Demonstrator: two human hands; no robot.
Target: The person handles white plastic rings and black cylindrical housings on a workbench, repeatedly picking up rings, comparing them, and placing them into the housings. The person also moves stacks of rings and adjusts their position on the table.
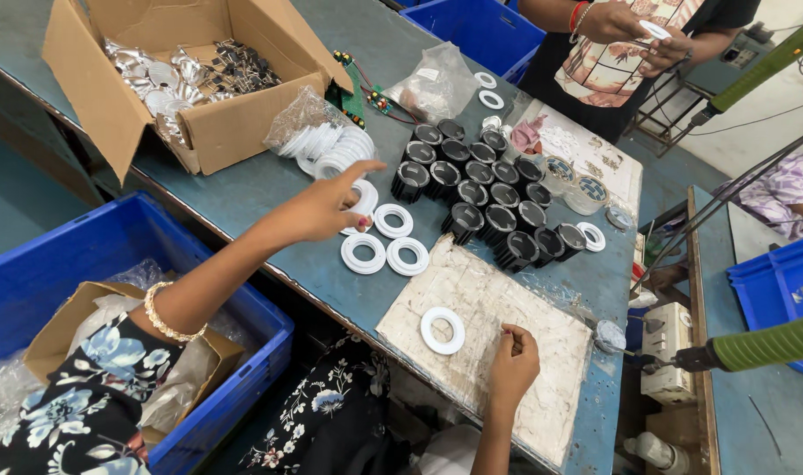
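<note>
A person's left hand (326,207) reaches across a worn blue-green surface (269,189), fingers loosely curled and forefinger extended, closing on a white plastic ring (363,195) at the edge of a small cluster of the same rings (385,239) lying flat. The right hand (514,362) rests near the front edge on a scuffed pale board (507,308), fingertips pinched together; whether they grip anything cannot be told. One more white ring (443,330) lies alone on that board, just left of the right hand. Beyond the cluster stand rows of black finned housings (489,198), beside a clear bag of rings (324,141) and an open cardboard box (190,79) of metal parts. A blue crate (111,246) sits below the left forearm. Across the surface, another person's hands (634,26) hold a white ring.
</note>
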